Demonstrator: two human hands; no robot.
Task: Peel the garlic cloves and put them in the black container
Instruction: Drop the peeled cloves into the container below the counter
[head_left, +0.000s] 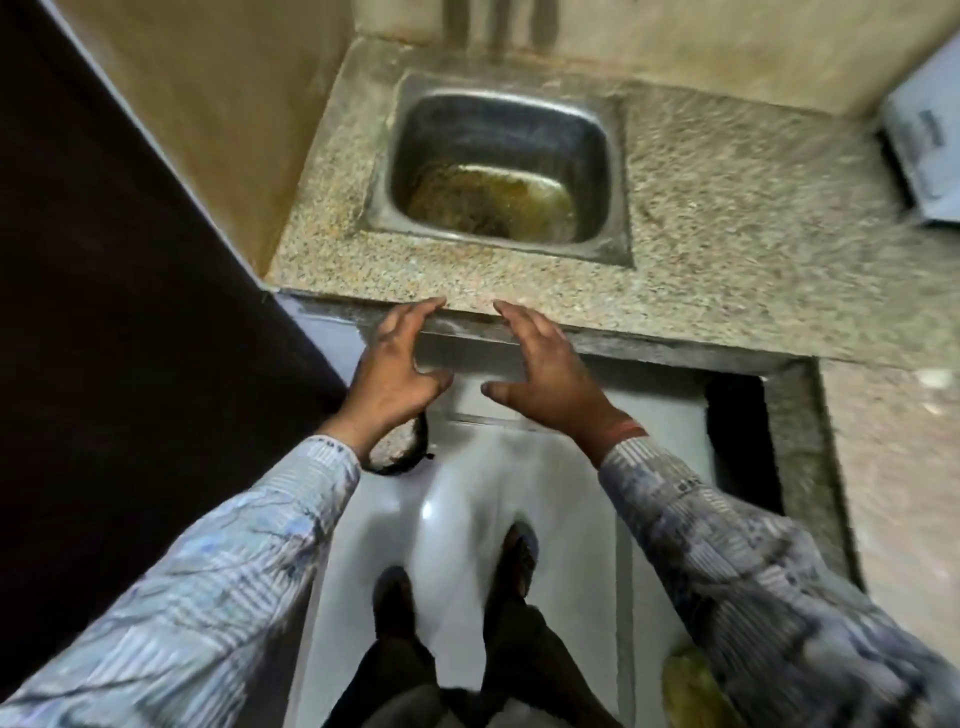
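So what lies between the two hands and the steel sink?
Head view: only bare granite countertop lies between the left hand, the right hand and the sink.

left hand (395, 371), right hand (545, 376), fingers apparently spread, empty

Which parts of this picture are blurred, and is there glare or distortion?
Head view: motion blur smears the speckled granite counter at right and the patterned sleeves; glare shines on the glossy white floor; the wide lens bends the counter's edge; the steel sink, left hand and right hand look sharper.
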